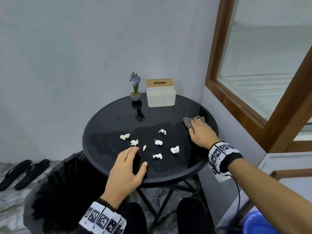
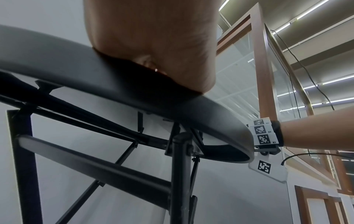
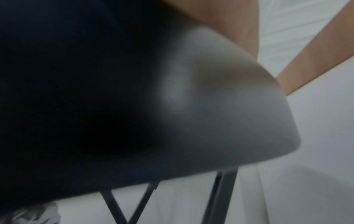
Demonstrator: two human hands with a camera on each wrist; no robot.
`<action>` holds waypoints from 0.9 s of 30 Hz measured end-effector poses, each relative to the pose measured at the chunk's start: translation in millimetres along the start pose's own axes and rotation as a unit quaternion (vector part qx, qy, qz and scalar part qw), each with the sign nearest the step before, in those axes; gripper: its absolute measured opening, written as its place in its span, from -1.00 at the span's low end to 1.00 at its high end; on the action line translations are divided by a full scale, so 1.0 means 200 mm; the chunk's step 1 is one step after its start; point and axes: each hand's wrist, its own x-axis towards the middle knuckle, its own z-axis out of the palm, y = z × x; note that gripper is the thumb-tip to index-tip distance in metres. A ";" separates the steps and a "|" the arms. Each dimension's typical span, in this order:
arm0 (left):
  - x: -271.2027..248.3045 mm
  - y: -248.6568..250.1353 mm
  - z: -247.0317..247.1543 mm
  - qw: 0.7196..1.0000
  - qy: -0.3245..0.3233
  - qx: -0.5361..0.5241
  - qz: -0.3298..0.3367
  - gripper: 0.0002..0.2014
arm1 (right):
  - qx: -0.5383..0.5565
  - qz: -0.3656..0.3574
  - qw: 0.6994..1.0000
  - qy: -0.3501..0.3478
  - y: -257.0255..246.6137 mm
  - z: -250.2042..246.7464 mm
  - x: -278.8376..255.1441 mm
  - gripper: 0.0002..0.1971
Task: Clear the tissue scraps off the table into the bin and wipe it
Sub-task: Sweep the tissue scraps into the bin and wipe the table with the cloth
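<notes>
Round black table (image 1: pixel 104 125), bin (image 1: pixel 55 186) low at its left edge; left hand (image 1: pixel 125 173) flat, released; right hand (image 1: pixel 200 132) pressed on grey cloth (image 1: pixel 188 123); scraps (image 1: pixel 157 142) mid-table, likely scattered floorward if swept carelessly

A homely room corner: slippers (image 1: pixel 22 173) on marble floor, potted flower (image 1: pixel 135 86), tissue box (image 1: pixel 160 92), wood-framed window (image 1: pixel 263 68).

tissue scraps (image 1: pixel 157 142): 8 | cloth (image 1: pixel 188 123): 1 | tissue box (image 1: pixel 160 92): 1 | potted flower (image 1: pixel 135 86): 1 | bin (image 1: pixel 55 188): 1 | slippers (image 1: pixel 23 173): 2 | worktop (image 1: pixel 109 119): 1
</notes>
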 end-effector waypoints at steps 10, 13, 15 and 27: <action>-0.02 0.01 0.00 1.000 0.013 0.018 -0.002 -0.44 | 0.092 -0.118 0.988 -0.031 -0.32 0.03 -0.10 -0.67; -0.01 0.01 0.00 1.000 0.013 0.020 -0.005 -0.42 | 0.108 -0.120 0.985 -0.055 -0.36 0.04 -0.13 -0.67; -0.01 0.01 -0.01 1.000 0.010 0.023 -0.005 -0.42 | 0.129 -0.125 0.982 -0.063 -0.38 0.06 -0.16 -0.69; -0.02 0.02 -0.01 0.999 0.001 0.037 -0.011 -0.44 | 0.259 -0.083 0.955 0.118 -0.31 -0.14 -0.27 -0.76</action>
